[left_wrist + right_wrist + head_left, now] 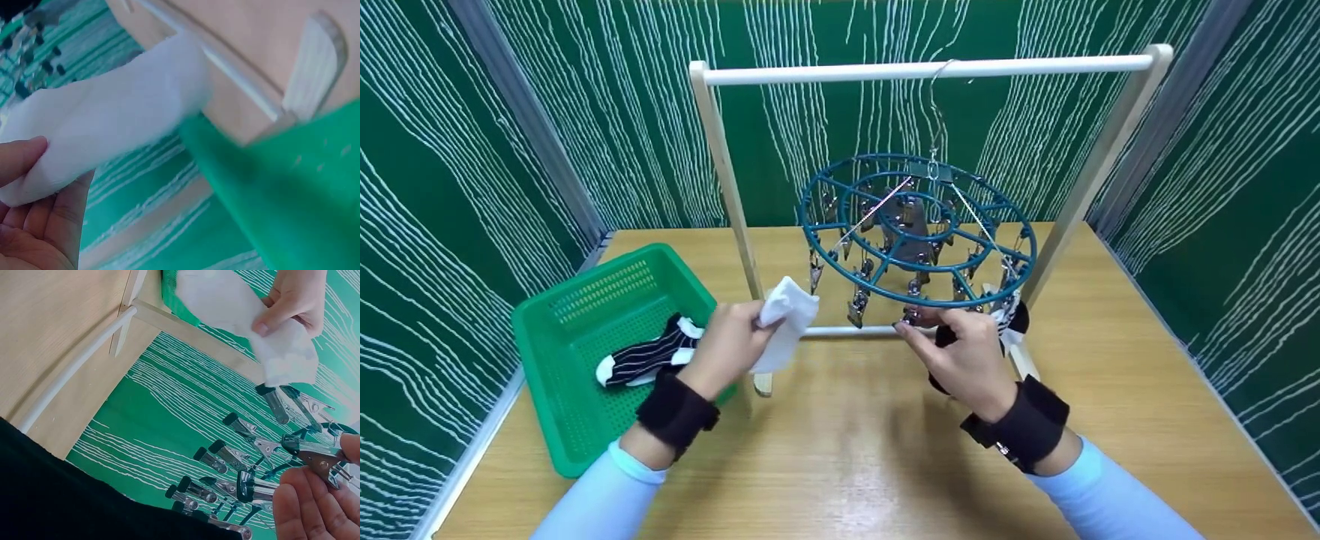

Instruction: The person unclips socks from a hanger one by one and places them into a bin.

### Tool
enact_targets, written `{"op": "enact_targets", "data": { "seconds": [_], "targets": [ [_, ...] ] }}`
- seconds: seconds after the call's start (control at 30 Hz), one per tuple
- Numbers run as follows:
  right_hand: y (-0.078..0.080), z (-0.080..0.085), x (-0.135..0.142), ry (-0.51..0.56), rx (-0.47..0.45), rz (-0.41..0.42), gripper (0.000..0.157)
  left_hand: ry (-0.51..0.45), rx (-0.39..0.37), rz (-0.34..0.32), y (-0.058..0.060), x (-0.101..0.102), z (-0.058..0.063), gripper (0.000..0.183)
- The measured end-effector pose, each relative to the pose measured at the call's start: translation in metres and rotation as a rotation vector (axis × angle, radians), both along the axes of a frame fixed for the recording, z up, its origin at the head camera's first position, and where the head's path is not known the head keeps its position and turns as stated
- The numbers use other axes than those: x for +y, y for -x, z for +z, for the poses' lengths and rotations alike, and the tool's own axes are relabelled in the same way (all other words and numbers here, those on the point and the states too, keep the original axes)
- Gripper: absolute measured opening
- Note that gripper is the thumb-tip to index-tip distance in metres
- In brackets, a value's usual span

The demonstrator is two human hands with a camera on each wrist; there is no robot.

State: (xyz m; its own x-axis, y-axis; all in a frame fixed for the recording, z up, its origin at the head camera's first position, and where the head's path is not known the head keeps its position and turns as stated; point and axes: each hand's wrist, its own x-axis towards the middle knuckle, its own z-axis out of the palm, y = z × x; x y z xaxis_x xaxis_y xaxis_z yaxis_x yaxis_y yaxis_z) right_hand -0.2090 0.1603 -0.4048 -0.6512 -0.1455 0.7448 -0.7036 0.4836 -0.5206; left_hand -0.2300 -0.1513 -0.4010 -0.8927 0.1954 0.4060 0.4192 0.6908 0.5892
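My left hand [731,345] grips a plain white sock [787,330] by one end between thumb and fingers. In the left wrist view the rest of the sock [124,101] stretches out past the fingertips. My right hand [971,360] is at the near edge of a round dark-teal clip hanger [945,303]. Its thumb and fingers pinch the handle end of a metal clip [319,460] with a dark tip. The white sock [281,343] is near the clips in the right wrist view, apart from the pinched one.
A green basket [540,397] at left holds black-and-white striped socks [645,360]. The hanger hooks on the white rail [847,73] of a wooden stand [720,150]. A grey sock [909,240] and a black piece [1020,319] hang from it. Several other clips dangle round it.
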Motion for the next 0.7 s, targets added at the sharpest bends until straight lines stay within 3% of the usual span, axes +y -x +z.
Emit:
{"op": "enact_targets", "data": {
  "seconds": [0.3,0.7],
  "targets": [
    [0.002,-0.002,0.001,0.016,0.023,0.005,0.011,-0.01,0.085,0.083,0.003,-0.041,0.026,0.009],
    [0.002,-0.001,0.002,0.013,0.018,0.01,0.013,0.064,0.04,0.201,0.015,-0.086,0.048,0.013]
  ]
}}
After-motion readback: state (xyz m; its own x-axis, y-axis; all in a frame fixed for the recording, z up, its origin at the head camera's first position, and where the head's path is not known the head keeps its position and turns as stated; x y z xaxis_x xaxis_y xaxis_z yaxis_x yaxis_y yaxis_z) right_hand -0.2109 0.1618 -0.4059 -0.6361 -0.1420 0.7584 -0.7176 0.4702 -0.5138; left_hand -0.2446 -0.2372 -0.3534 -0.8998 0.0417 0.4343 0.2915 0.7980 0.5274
